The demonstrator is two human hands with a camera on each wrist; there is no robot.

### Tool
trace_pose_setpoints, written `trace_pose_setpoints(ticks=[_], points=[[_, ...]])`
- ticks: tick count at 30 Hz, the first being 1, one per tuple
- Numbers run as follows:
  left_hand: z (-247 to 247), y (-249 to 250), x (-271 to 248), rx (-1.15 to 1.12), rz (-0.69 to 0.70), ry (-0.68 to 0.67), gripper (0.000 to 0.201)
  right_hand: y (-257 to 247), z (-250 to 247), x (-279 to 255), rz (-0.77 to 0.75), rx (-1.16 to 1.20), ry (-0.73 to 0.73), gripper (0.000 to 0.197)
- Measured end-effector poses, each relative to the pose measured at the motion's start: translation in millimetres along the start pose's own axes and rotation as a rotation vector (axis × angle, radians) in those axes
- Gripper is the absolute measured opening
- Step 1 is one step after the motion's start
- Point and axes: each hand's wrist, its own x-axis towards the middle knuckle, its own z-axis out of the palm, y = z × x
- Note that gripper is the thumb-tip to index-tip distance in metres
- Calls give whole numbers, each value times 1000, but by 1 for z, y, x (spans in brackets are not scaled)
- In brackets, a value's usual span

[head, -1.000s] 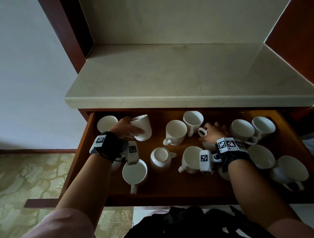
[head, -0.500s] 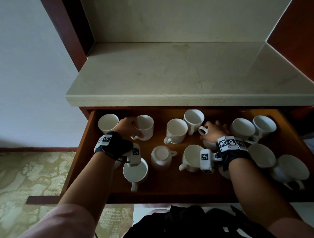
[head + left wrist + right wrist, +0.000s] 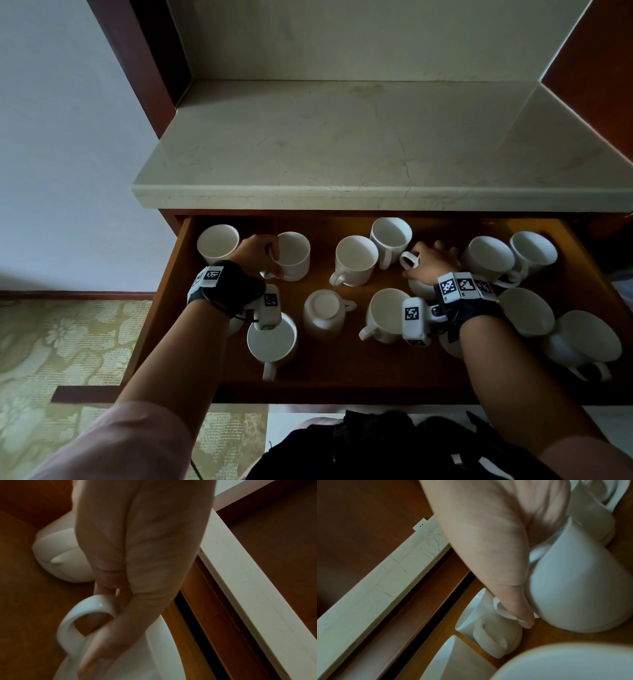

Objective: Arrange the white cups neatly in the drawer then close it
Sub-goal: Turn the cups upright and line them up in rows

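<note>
Several white cups lie scattered in the open wooden drawer (image 3: 342, 377). My left hand (image 3: 260, 253) grips an upright cup (image 3: 294, 255) at the back left, beside another upright cup (image 3: 218, 241). In the left wrist view my fingers (image 3: 109, 632) curl by this cup's handle (image 3: 82, 616). My right hand (image 3: 431, 262) lies curled over a cup on its side, whose handle (image 3: 409, 260) sticks out left. In the right wrist view my thumb (image 3: 520, 612) runs along that cup (image 3: 576, 591).
One cup (image 3: 325, 310) stands upside down in the middle. Upright cups (image 3: 356, 260) (image 3: 390, 238) sit between my hands, and more crowd the right end (image 3: 491, 258). A stone countertop (image 3: 376, 144) overhangs the drawer's back. Bare floor shows along the drawer's front.
My left hand has turned its cup from tilted to upright and brought it down at the back left. My right hand has hardly moved.
</note>
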Motion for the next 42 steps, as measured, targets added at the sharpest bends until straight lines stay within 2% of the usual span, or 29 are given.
trace_pose_setpoints(ticks=[7,16,25,34,38,42], points=[[0,-4,2,-8,20,-32,42,0,0,-1,-1,-1,3,61],[-4,-2,5,-57,74,-139,51,-1,0,-2,7,-3,2,61],[-6,0,3,57,113,-125,53,-1,2,-2,15,-13,17,60],[-7,17,-1,105,80,-176,56,-6,2,-3,29,-27,21,65],[-8,24,-1,174,54,-150,51,-5,0,-2,22,-46,-9,74],[-15,35,-3,246,64,-68,39,-2,1,1,-3,-96,-11,85]])
